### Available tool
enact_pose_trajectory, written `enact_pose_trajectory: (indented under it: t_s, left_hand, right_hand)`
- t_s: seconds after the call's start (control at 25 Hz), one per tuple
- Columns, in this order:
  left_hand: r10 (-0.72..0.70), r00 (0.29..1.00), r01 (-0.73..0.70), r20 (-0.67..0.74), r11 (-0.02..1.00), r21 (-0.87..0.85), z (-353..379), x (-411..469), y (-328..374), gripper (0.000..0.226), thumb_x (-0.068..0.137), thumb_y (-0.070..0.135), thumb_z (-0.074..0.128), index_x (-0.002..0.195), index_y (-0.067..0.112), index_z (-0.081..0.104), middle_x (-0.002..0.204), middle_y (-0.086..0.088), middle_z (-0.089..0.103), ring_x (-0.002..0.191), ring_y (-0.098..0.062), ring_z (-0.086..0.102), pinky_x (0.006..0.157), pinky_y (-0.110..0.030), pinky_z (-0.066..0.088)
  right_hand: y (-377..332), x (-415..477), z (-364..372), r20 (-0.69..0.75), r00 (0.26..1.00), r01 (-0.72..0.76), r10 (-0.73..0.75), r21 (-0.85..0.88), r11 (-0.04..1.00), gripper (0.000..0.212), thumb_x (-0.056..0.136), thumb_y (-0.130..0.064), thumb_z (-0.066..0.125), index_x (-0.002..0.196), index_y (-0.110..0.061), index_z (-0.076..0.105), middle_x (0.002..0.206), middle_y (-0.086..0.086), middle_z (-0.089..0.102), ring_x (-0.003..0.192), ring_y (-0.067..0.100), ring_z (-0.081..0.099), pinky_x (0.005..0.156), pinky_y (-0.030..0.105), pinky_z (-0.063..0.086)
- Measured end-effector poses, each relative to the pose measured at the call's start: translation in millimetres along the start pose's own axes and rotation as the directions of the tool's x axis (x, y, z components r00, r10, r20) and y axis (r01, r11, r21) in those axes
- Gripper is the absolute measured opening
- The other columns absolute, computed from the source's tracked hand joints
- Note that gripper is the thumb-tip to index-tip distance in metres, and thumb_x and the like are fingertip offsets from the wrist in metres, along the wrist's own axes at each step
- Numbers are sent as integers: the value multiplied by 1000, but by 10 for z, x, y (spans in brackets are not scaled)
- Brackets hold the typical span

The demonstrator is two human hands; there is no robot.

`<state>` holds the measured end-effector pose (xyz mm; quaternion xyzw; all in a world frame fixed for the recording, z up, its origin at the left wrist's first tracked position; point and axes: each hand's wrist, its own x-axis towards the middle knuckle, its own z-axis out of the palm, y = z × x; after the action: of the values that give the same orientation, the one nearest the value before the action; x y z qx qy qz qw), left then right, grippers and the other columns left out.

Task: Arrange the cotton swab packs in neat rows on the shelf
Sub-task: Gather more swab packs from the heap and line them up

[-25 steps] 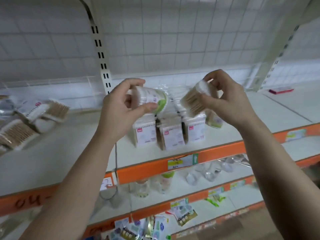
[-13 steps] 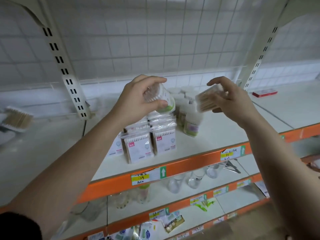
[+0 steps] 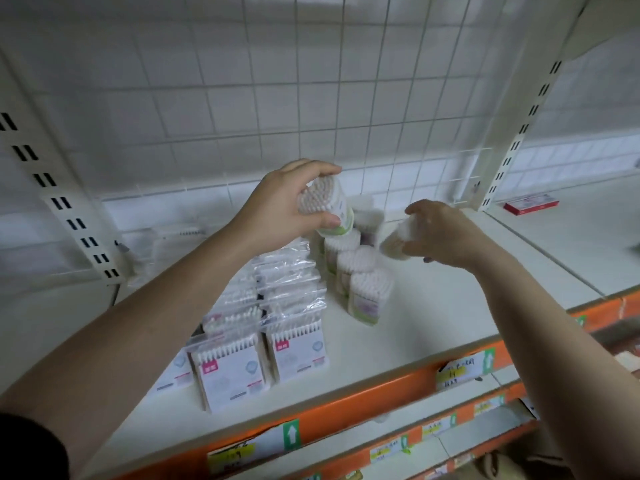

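Observation:
My left hand (image 3: 284,206) grips a round tub of cotton swabs (image 3: 327,206) with a green base, tilted, above the row of upright round tubs (image 3: 367,289). My right hand (image 3: 443,233) holds a second round swab tub (image 3: 398,242), blurred, low beside that row's far end. Flat clear swab packs with pink labels (image 3: 294,348) stand in rows to the left of the tubs on the white shelf (image 3: 433,317).
A wire grid backs the shelf. Slotted white uprights (image 3: 519,133) stand at left and right. A red box (image 3: 531,203) lies on the neighbouring shelf to the right. Orange shelf edges with price tags (image 3: 465,368) run below; lower shelves hold more goods.
The view has shifted right and closer to the shelf. My right hand has lowered its tub toward the row of tubs. My left hand keeps its tub raised.

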<state>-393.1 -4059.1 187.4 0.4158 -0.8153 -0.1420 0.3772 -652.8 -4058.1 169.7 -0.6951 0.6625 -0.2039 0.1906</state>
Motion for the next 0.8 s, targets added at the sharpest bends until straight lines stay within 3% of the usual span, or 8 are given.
enact_pose_trajectory:
  t_s: [0.16,0.28,0.44,0.64,0.8]
  left_hand:
    - [-14,999,15,-29,1000,13,127,123,25,62,70,28,83,127,25,58,113,20,52,96,18,46,80,-3,34]
    - [-41,997,44,-67,998,45,183,138,82,60,71,30,83,126,28,58,110,20,53,96,14,48,82,-6,37]
    - [-110,984,126,-137,986,108,313,127,226,59,71,30,82,124,35,58,111,10,58,97,7,51,82,-6,36]
    - [-191,966,204,-175,977,63,523,71,434,61,73,27,80,128,38,56,108,5,57,102,-1,54,82,-18,49]
    - [-189,965,205,-182,976,73,718,21,670,59,77,24,75,131,35,54,105,4,56,99,-3,53,76,-9,42]
  right_hand:
    - [153,221,231,66,998,-6,2,67,998,54,71,-29,76,111,-21,40,92,3,60,51,19,59,45,25,45]
    - [267,323,322,116,992,35,-48,115,993,56,70,-30,79,111,-22,42,104,4,56,57,20,62,45,23,45]
    - [419,414,310,141,970,187,-198,87,979,69,69,-38,79,127,-23,45,119,2,52,85,21,63,66,27,45]
    - [506,432,347,104,942,296,-319,190,936,61,74,-35,77,125,-21,47,114,-2,52,71,13,63,61,23,44]
    - [647,427,332,74,929,329,-362,280,902,60,73,-32,78,124,-23,49,110,-5,53,71,17,64,61,24,46]
